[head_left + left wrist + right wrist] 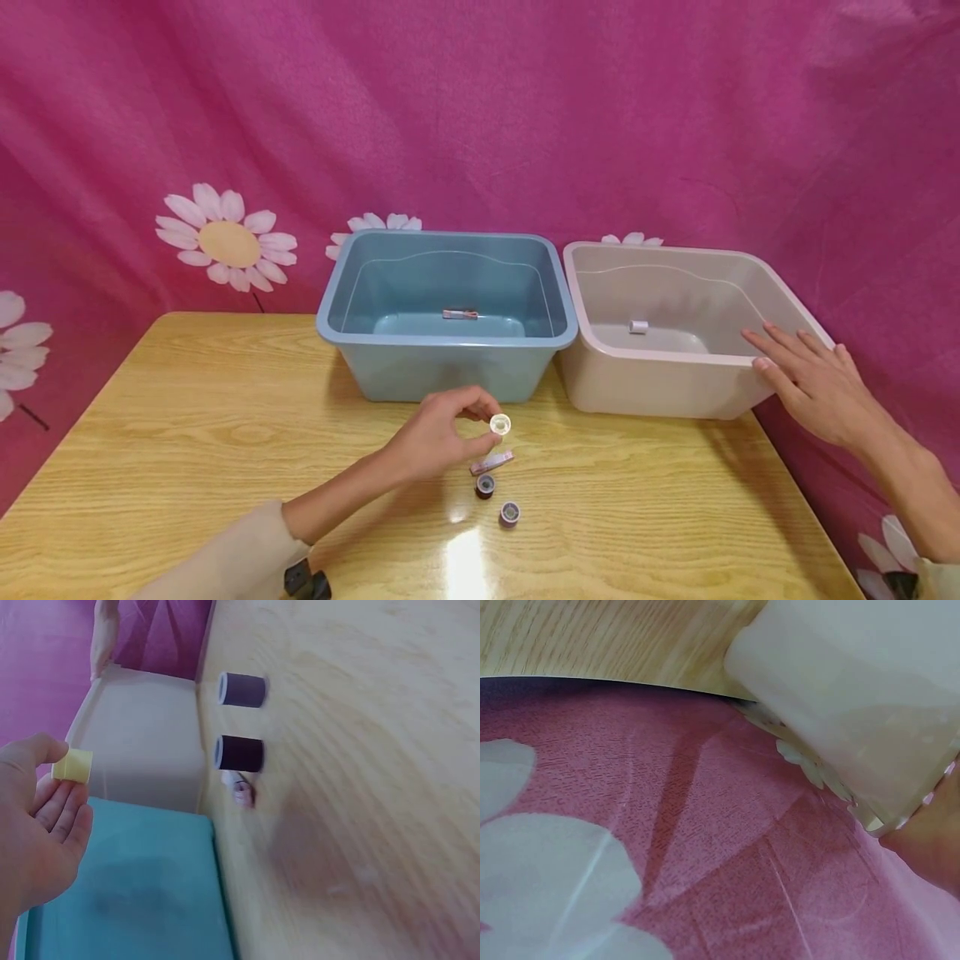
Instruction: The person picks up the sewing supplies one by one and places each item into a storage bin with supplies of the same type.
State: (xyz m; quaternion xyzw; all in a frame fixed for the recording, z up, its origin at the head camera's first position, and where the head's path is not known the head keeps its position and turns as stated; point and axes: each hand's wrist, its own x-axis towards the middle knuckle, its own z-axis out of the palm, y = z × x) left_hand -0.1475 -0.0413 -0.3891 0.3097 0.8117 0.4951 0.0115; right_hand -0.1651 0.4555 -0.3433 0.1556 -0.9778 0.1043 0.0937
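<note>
My left hand [442, 433] pinches a small yellow spool of thread [73, 766] between thumb and fingertips, above the table in front of the blue bin [450, 367]. Beneath it on the table lies a small pink-and-white folded strip [492, 463]. Two dark thread spools stand upright closer to me: a blackish-maroon spool [240, 754] and a purple spool [244, 690]. My right hand [817, 387], fingers extended, is at the front right rim of the beige bin [645, 383] and holds nothing.
Side by side at the table's back stand the two bins. Inside the blue one lies another pink-and-white strip [460, 314]; in the beige one, a white spool [638, 327]. A pink flowered cloth [480, 117] hangs behind the wooden table [225, 417].
</note>
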